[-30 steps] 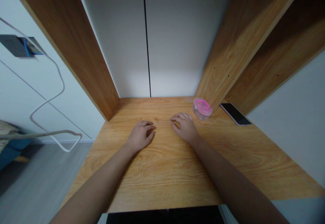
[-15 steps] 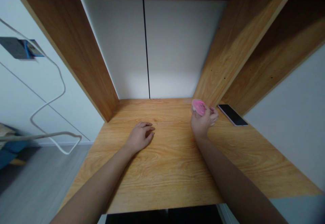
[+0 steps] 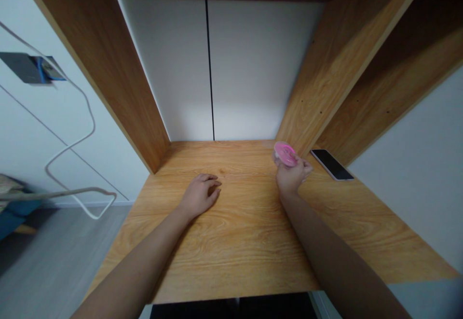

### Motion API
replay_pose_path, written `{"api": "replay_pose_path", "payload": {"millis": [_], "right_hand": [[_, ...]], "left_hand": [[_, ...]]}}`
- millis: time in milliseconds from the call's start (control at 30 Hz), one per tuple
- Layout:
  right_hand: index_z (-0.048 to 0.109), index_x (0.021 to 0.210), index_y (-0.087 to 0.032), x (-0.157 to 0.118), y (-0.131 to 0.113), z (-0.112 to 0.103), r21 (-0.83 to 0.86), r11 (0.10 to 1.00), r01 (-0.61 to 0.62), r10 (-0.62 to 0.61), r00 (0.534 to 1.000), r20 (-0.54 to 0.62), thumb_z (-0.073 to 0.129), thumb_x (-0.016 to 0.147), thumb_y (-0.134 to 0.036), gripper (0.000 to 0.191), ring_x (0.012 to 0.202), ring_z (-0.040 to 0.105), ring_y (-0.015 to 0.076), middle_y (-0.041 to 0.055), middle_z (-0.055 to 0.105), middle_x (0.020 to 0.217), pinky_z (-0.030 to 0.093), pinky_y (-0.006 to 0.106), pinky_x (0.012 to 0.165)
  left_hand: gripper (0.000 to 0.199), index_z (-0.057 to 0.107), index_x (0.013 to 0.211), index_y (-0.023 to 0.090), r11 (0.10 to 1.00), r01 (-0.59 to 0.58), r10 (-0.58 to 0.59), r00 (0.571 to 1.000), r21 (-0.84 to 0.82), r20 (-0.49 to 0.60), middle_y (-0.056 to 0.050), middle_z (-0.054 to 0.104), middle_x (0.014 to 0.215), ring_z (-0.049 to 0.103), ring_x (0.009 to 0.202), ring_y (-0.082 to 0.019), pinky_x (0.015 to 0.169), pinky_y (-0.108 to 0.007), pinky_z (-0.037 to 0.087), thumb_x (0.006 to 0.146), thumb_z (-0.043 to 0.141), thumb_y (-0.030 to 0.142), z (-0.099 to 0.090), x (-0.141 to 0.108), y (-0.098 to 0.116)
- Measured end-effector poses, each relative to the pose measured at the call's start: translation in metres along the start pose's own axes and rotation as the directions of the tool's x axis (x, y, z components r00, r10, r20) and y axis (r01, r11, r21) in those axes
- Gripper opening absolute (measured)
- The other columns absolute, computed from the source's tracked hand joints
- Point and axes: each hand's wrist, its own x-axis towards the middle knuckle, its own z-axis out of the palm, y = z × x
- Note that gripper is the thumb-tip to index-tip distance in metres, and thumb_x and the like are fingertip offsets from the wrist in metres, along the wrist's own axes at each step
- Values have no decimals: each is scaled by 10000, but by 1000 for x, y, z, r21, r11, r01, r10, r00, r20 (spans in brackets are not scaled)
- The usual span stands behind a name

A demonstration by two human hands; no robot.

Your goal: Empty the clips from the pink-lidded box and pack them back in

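Note:
A small round tub with a bright pink lid point(image 3: 285, 154) is at the back right of the wooden desk top point(image 3: 231, 242), near the foot of the upright panel. My right hand point(image 3: 291, 174) grips it from the near right side, with fingertips at the lid's right edge. The tub's lower part looks clear or whitish and is mostly hidden by the hand. My left hand point(image 3: 199, 194) rests palm down on the wood, left of centre, fingers loosely curved and thumb apart, holding nothing.
A dark-screened phone point(image 3: 332, 164) lies right of my right hand. Wooden side panels point(image 3: 119, 82) and a white back wall point(image 3: 249, 73) enclose the desk. A white cable point(image 3: 90, 111) hangs at the left by an open wall socket point(image 3: 43, 69). Something black point(image 3: 231, 307) lies below the front edge.
My right hand has shifted slightly right and its fingers have moved on the tub, leaving more of the pink lid showing. My left hand stays put.

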Motion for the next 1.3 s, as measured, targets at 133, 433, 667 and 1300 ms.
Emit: {"api": "replay_pose_path", "payload": {"millis": [133, 433, 667, 1300], "right_hand": [[644, 1192, -179, 0, 4, 4, 21, 999, 38, -39, 999, 33, 663, 739, -287, 466, 1130, 460, 274, 114, 438, 1202, 370, 442, 1052], [677, 1176, -149, -7, 2, 9, 212, 965, 152, -197, 957, 213, 672, 723, -236, 462, 1139, 483, 257, 108, 421, 1207, 424, 423, 1063], [697, 1188, -197, -18, -4, 12, 395, 892, 220, -385, 827, 409, 687, 750, -226, 440, 1181, 525, 267, 109, 484, 1217, 502, 456, 1013], [667, 1237, -269, -49, -41, -17, 706, 686, 174, -719, 309, 623, 741, 840, -236, 405, 1286, 529, 257, 105, 550, 1320, 470, 445, 1074]], "left_hand": [[251, 748, 1085, 210, 1000, 0, 0, 1000, 7, 10, -103, 695, 1198, 641, 1115, -269, 1012, -456, 507, 918, 580, 293, -1, 1, 1], [242, 751, 1074, 215, 1000, -4, 4, 1000, 2, -4, -104, 698, 1186, 645, 1107, -272, 1006, -463, 512, 914, 585, 289, -1, 0, 1], [240, 740, 1082, 214, 1000, -11, 11, 1000, -14, -12, -104, 695, 1186, 641, 1112, -278, 1007, -474, 512, 904, 593, 277, 0, 0, -1], [825, 357, 1490, 206, 978, 2, -33, 989, -206, -147, -158, 531, 1433, 548, 1300, -312, 1096, -502, 472, 810, 758, 444, -4, 0, 8]]}}
